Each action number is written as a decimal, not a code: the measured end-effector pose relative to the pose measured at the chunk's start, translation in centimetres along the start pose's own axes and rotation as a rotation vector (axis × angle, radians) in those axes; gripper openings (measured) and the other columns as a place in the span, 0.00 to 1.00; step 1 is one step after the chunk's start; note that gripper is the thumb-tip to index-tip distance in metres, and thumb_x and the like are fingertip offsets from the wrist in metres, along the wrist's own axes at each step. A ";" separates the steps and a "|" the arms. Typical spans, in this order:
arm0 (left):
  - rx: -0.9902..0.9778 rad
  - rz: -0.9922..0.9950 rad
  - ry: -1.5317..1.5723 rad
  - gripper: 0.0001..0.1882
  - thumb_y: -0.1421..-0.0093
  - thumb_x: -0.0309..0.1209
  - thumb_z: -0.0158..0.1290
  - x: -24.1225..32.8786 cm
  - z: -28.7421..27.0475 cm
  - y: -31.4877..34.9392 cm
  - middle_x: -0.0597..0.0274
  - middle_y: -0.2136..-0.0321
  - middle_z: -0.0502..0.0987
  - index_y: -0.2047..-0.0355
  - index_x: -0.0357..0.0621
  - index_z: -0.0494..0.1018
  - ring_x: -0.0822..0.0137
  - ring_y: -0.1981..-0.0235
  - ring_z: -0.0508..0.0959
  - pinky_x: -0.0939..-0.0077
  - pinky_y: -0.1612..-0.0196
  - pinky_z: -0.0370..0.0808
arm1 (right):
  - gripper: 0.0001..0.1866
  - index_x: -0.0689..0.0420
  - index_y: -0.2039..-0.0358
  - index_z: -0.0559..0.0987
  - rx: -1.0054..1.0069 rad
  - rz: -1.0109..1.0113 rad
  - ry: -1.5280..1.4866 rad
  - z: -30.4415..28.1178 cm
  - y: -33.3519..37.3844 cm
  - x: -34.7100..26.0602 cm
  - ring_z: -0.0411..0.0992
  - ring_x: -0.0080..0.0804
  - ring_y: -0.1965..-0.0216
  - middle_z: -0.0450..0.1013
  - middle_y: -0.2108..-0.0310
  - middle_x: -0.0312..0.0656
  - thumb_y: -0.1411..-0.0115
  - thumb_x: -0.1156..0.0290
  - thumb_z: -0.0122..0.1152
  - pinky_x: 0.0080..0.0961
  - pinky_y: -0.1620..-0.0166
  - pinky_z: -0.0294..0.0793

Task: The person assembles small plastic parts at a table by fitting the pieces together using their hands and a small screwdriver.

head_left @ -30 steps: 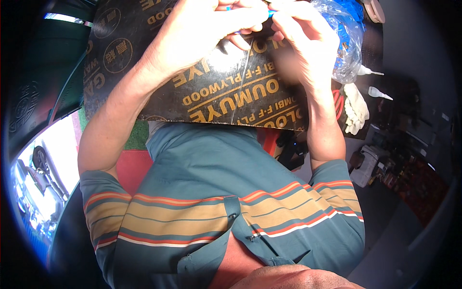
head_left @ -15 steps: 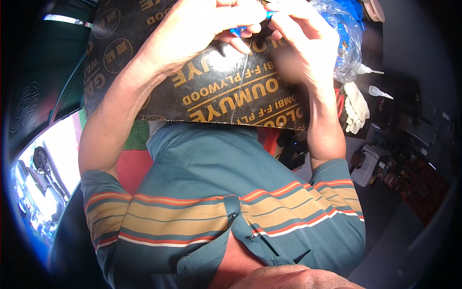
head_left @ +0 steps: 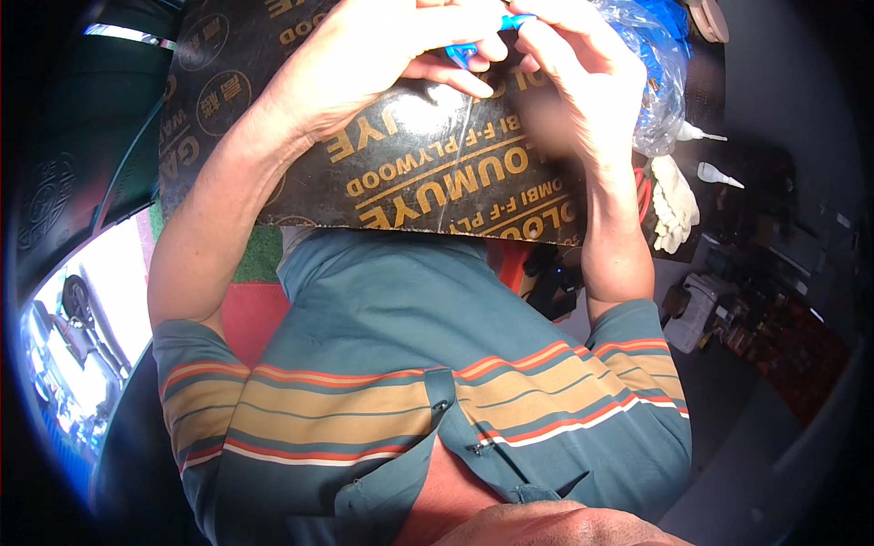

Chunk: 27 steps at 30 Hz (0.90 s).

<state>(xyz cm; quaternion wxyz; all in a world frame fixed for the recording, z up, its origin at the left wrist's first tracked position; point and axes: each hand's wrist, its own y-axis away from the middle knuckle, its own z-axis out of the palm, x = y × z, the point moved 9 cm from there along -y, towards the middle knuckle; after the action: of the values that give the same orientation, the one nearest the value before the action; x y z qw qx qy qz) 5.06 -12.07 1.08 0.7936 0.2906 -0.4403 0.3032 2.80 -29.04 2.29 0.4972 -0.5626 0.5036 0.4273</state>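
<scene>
At the top edge of the view, my left hand (head_left: 391, 50) is closed on a small glossy blue piece (head_left: 462, 55), which shows between the fingers. My right hand (head_left: 596, 77) pinches a thin blue end (head_left: 517, 21) that juts out from the left fingertips. Whether both blue bits belong to one part is hidden by the fingers. Both hands are held close together above a dark printed plywood board (head_left: 437, 182). Just right of my right hand lies a clear plastic bag (head_left: 657, 100) with blue pieces in it.
Beyond the bag's near end are a white nozzle-tipped bottle (head_left: 699, 133) and a loose white nozzle (head_left: 719, 175). A crumpled off-white glove or cloth (head_left: 672, 205) lies beside red cord (head_left: 643, 191). The board's near edge (head_left: 419, 233) runs right before my lap.
Both hands have shifted slightly to the right and turned a little. More of the blue piece now shows between my left fingers and at my right fingertips.
</scene>
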 end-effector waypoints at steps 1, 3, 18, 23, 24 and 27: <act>-0.013 0.011 0.062 0.14 0.29 0.30 0.56 0.0 0.1 0.0 0.55 0.61 0.84 0.50 0.32 0.78 0.70 0.63 0.84 0.78 0.59 0.84 | 0.10 0.60 0.52 0.83 -0.011 0.001 -0.021 0.0 0.0 0.1 0.76 0.18 0.68 0.82 0.61 0.38 0.35 0.79 0.68 0.15 0.66 0.74; -0.047 0.030 0.055 0.14 0.29 0.30 0.55 -0.7 -0.6 -0.3 0.54 0.60 0.84 0.50 0.32 0.78 0.70 0.62 0.85 0.77 0.58 0.85 | 0.11 0.60 0.52 0.83 -0.029 0.002 -0.044 0.5 -0.1 -0.4 0.76 0.18 0.68 0.82 0.61 0.38 0.35 0.79 0.68 0.15 0.66 0.74; -0.085 0.064 -0.019 0.13 0.29 0.30 0.53 -0.5 -0.3 -0.3 0.55 0.61 0.84 0.52 0.32 0.78 0.70 0.65 0.85 0.79 0.60 0.83 | 0.11 0.60 0.52 0.82 -0.099 0.024 -0.077 0.2 -0.1 0.3 0.77 0.20 0.65 0.81 0.60 0.38 0.34 0.80 0.67 0.17 0.63 0.76; -0.105 0.056 0.011 0.12 0.29 0.30 0.54 -0.4 -0.2 -0.2 0.55 0.62 0.84 0.52 0.32 0.78 0.71 0.65 0.85 0.79 0.60 0.82 | 0.11 0.61 0.53 0.82 -0.098 -0.039 -0.045 0.4 -0.4 0.0 0.77 0.20 0.63 0.81 0.61 0.38 0.35 0.80 0.68 0.18 0.60 0.76; -0.100 0.064 -0.030 0.12 0.29 0.30 0.54 -0.2 -0.1 -0.2 0.55 0.62 0.84 0.53 0.33 0.78 0.71 0.66 0.84 0.79 0.61 0.82 | 0.11 0.61 0.53 0.82 -0.097 -0.038 -0.045 0.3 -0.4 -0.1 0.77 0.20 0.63 0.81 0.61 0.38 0.35 0.80 0.68 0.18 0.60 0.76; -0.097 0.065 -0.051 0.11 0.30 0.29 0.55 0.0 0.0 -0.1 0.55 0.62 0.85 0.53 0.33 0.78 0.72 0.66 0.84 0.80 0.62 0.82 | 0.10 0.62 0.54 0.82 -0.138 0.015 -0.012 0.2 -0.4 0.1 0.77 0.22 0.61 0.81 0.60 0.38 0.36 0.81 0.68 0.19 0.57 0.76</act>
<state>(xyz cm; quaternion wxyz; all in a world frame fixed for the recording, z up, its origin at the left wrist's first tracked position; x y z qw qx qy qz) 5.17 -12.12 1.06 0.7850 0.2450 -0.4837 0.2998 3.21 -28.85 2.20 0.4569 -0.5892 0.4743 0.4680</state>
